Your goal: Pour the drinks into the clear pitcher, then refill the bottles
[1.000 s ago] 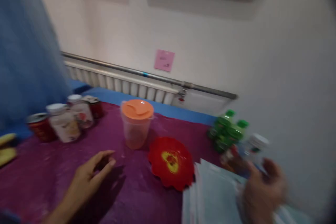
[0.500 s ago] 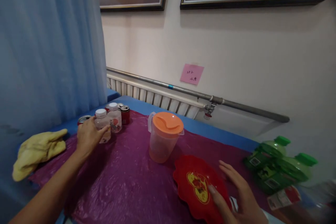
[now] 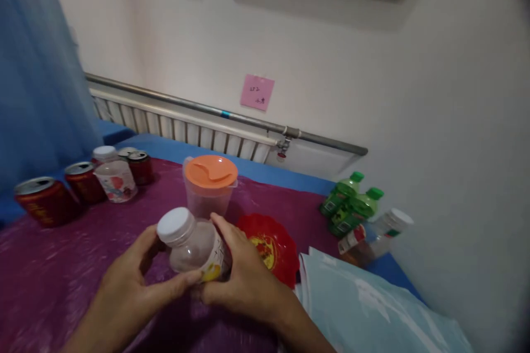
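Note:
A clear plastic bottle [image 3: 197,251] with a white cap and a printed label is held tilted between both hands above the purple cover. My left hand [image 3: 132,281] grips it at the neck side, thumb lying along the lower body. Around the label end wrap the fingers of my right hand [image 3: 248,281]. Just behind stands a clear pitcher [image 3: 209,198] with an orange lid. Partly hidden beyond my right hand lies a red scalloped plate [image 3: 285,251] with a yellow design.
Several red cans [image 3: 47,204] and another white-capped bottle [image 3: 118,179] stand at the left. Green-capped bottles [image 3: 351,212] and a clear white-capped bottle [image 3: 383,231] are at the right. Pale blue folded sheeting [image 3: 372,309] covers the front right. A radiator [image 3: 178,127] runs behind the purple-covered table [image 3: 83,265].
My left hand has brought the bottle from the left group to the middle. My right hand has left the red plate and closed on the bottle too. The view has shifted right.

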Available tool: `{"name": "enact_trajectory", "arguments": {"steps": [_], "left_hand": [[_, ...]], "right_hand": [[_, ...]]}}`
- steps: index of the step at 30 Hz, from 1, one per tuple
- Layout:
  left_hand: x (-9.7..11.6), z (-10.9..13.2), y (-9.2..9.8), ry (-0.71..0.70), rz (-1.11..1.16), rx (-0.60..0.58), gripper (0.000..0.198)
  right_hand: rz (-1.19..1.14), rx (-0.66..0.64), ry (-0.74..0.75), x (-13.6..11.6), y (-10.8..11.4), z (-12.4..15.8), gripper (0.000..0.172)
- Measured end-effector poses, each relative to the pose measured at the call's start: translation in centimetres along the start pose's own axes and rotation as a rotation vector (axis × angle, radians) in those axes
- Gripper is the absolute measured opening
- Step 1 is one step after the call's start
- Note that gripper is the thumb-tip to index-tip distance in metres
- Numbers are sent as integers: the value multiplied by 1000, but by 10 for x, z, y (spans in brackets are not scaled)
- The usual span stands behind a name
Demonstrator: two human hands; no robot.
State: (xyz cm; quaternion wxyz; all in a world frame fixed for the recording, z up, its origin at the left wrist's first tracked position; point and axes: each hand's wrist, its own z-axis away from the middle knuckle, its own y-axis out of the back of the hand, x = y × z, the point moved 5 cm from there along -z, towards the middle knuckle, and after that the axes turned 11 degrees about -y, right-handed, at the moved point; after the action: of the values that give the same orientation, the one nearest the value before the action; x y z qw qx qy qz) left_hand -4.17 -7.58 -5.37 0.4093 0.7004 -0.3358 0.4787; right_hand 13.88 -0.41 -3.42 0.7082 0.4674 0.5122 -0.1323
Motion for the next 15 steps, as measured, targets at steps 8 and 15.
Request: {"name": "enact_trajectory", "arguments": {"steps": [8, 15], "left_hand": [[58, -29, -11, -516, -186, -265, 41], [43, -38, -4, -361, -282, -207, 43]], "right_hand": [[154, 77, 35, 23, 31, 7, 80], [371, 289, 99, 32, 47, 19, 74]]}}
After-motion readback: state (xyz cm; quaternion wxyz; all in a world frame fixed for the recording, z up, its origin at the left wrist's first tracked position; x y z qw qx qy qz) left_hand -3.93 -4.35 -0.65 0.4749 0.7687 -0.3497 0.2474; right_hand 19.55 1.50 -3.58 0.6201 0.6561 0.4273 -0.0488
